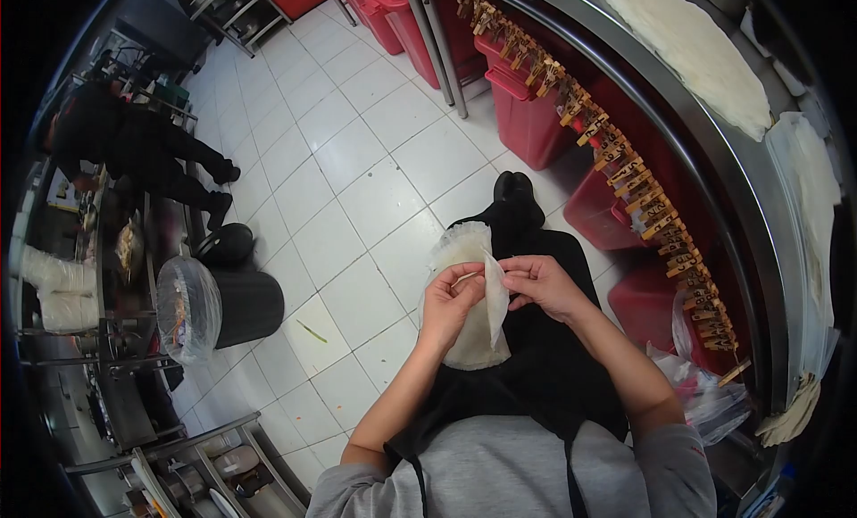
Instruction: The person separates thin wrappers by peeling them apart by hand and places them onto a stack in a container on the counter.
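A stack of thin, pale round sheets (pixel 470 339) lies on my lap, over the black apron. My left hand (pixel 455 299) is at the upper part of the stack, its fingers closed on the edge of a sheet. From the right, my right hand (pixel 540 286) pinches the same raised, folded sheet (pixel 495 304) between thumb and fingers. The two hands are close together, with the upright fold between them.
Wooden clothespins (pixel 656 215) hang in a long row at the right, before red bins (pixel 527 116). Pale sheets (pixel 687 49) lie on the metal counter (pixel 745 174). At left stand a lined trash bin (pixel 245 304) and a person in dark clothes (pixel 134 139).
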Action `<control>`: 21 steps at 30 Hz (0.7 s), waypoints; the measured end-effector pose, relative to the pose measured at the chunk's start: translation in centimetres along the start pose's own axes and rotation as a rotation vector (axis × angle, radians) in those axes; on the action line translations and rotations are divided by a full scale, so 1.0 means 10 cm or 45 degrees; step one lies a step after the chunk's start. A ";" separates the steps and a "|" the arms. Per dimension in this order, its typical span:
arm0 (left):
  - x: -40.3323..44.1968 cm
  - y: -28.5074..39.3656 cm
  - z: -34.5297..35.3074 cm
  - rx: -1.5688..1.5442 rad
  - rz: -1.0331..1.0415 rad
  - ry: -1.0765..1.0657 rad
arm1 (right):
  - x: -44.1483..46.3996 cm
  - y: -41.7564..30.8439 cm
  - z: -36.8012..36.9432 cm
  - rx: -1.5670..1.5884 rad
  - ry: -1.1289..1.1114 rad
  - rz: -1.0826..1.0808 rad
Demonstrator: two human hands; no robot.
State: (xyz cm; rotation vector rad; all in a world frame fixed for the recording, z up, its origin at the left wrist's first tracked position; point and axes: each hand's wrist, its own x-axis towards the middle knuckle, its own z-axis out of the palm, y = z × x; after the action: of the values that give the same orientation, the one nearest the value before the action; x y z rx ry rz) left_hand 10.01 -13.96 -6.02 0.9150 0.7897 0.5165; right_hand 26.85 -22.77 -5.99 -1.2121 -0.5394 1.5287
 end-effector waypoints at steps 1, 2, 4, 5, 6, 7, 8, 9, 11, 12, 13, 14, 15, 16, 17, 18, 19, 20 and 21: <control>0.00 0.01 0.01 0.001 0.001 -0.005 | 0.00 0.01 -0.01 0.004 -0.004 -0.006; -0.01 0.01 0.02 0.023 0.023 -0.017 | 0.00 0.00 0.00 -0.024 0.002 -0.016; -0.02 0.00 0.05 0.067 0.067 -0.040 | 0.01 -0.01 0.01 -0.081 0.012 -0.035; -0.02 -0.02 0.07 0.112 0.083 -0.038 | 0.01 0.00 0.02 -0.111 0.006 -0.066; -0.02 -0.06 0.09 0.157 0.100 -0.035 | 0.03 0.02 0.04 -0.141 0.000 -0.096; -0.02 -0.09 0.10 0.202 0.117 -0.033 | 0.04 0.03 0.04 -0.172 -0.006 -0.128; -0.01 -0.11 0.10 0.201 0.121 0.002 | 0.05 0.06 0.03 -0.176 -0.011 -0.168; 0.01 -0.14 0.09 0.200 0.126 0.035 | 0.08 0.09 0.02 -0.181 -0.015 -0.209; 0.03 -0.17 0.09 0.210 0.155 0.077 | 0.08 0.09 0.01 -0.193 0.002 -0.248; 0.03 -0.18 0.10 0.223 0.180 0.088 | 0.06 0.08 0.02 -0.199 0.021 -0.246; 0.03 -0.20 0.09 0.235 0.204 0.100 | 0.06 0.07 0.04 -0.204 0.038 -0.242; 0.03 -0.20 0.08 0.265 0.196 0.096 | 0.06 0.07 0.05 -0.186 0.068 -0.251; 0.04 -0.21 0.07 0.296 0.189 0.092 | 0.06 0.06 0.06 -0.167 0.098 -0.259; 0.05 -0.22 0.06 0.325 0.182 0.087 | 0.06 0.06 0.07 -0.149 0.129 -0.269; 0.06 -0.23 0.04 0.363 0.210 0.103 | 0.07 0.07 0.05 -0.158 0.138 -0.287; 0.07 -0.26 0.02 0.400 0.238 0.118 | 0.08 0.10 0.03 -0.167 0.147 -0.305; 0.08 -0.28 -0.01 0.437 0.266 0.135 | 0.09 0.12 0.02 -0.176 0.156 -0.323; 0.10 -0.31 -0.04 0.460 0.328 0.172 | 0.10 0.12 0.00 -0.175 0.181 -0.331; 0.12 -0.33 -0.06 0.482 0.389 0.208 | 0.10 0.12 -0.01 -0.174 0.207 -0.339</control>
State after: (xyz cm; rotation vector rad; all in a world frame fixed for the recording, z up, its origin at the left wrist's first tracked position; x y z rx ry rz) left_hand 10.47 -14.59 -9.49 1.3691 0.9189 0.7302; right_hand 26.48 -22.33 -7.46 -1.2992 -0.6766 1.1739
